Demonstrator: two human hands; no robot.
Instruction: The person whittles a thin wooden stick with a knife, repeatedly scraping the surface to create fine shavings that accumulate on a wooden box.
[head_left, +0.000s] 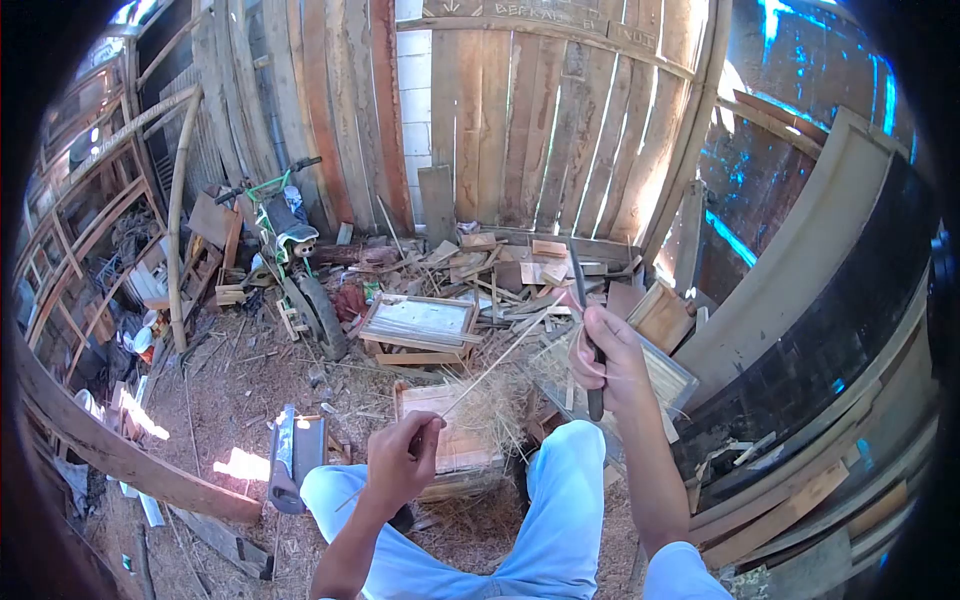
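Note:
My left hand (402, 460) is closed around the near end of a thin bamboo strip (497, 360), which slants up and to the right toward my other hand. My right hand (606, 352) grips a knife (584, 300) by its dark handle, blade pointing up; the strip's far end passes near the blade. Both hands hover above my knees in light blue trousers (545, 520). Below the strip lies a pile of pale shavings (495, 405) on a wooden crate (447, 450).
A small motorbike (292, 250) leans at the plank wall (520, 130). Scrap boards and a framed panel (420, 322) litter the dirt floor. A grey metal tool (293, 455) lies by my left knee. Stacked planks (800, 300) rise on the right, a bamboo rack (90, 260) on the left.

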